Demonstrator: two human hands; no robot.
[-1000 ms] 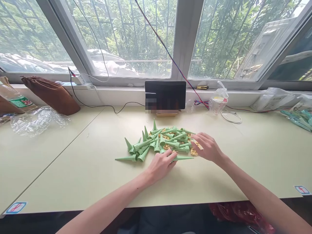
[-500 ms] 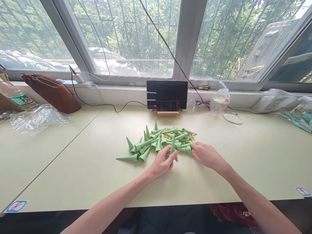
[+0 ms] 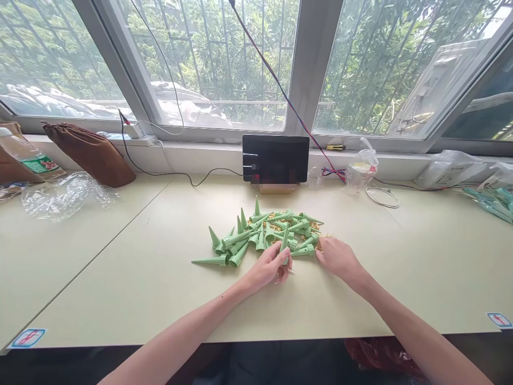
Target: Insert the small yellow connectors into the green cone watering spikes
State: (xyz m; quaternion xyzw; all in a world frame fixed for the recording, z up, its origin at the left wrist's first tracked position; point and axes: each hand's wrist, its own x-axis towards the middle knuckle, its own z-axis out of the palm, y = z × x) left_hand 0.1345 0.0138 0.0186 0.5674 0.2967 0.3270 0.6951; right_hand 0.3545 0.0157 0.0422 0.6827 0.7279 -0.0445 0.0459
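left hand [image 3: 267, 266]: fingers wrapped round green tapered plastic cone [image 3: 285, 239], tip up, at pile's near edge | right hand [image 3: 340, 259]: fingers bunched at small yellow plastic-looking pieces [image 3: 315, 226], hold hidden, can't tell | pinch singly, don't nudge neighbouring cones [image 3: 228, 260]

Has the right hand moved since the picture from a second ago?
Yes. The right hand now sits lower in the view, farther below the black tablet.

Mid-frame, the left hand [image 3: 269, 267] holds a green cone [image 3: 285, 239], tip up. The right hand [image 3: 339, 259] is at some yellow bits [image 3: 319, 247]. A brown bag [image 3: 90, 155] sits at left.
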